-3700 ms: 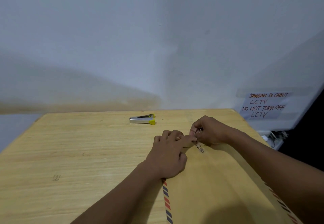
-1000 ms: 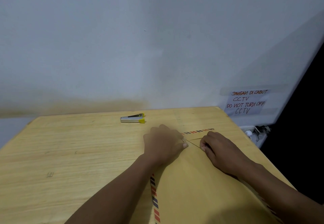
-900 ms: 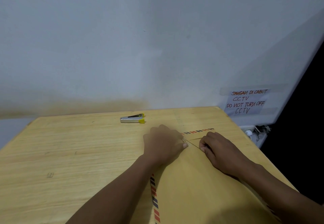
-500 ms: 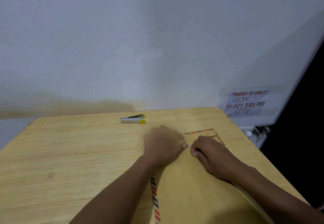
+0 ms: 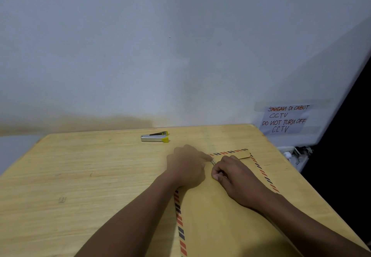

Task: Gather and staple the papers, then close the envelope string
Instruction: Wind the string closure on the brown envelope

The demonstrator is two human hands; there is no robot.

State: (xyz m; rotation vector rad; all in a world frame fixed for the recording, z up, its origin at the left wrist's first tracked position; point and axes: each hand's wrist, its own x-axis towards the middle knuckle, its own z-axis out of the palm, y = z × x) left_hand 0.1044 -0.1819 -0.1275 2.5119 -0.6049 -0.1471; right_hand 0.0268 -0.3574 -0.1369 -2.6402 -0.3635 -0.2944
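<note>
A large brown envelope (image 5: pixel 216 222) with a red and blue striped border lies on the wooden table (image 5: pixel 80 176), its flap folded down at the far end. My left hand (image 5: pixel 187 169) rests on the envelope near the flap, fingers curled, its fingertip at a small metal fastener (image 5: pixel 213 162). My right hand (image 5: pixel 234 174) lies just right of it, fingers curled and pinching the thin string by the fastener. The string itself is barely visible. A silver stapler (image 5: pixel 155 136) with a yellow tip sits farther back on the table. No loose papers are in view.
A white wall stands behind the table. A handwritten paper notice (image 5: pixel 285 119) is taped to it at the right. A white socket with cables (image 5: pixel 294 153) sits beyond the table's right edge, where the space turns dark.
My right hand has moved left toward the fastener, closing the gap with my left hand. The taut string seen earlier between the hands is hidden now. My left hand has stayed put.
</note>
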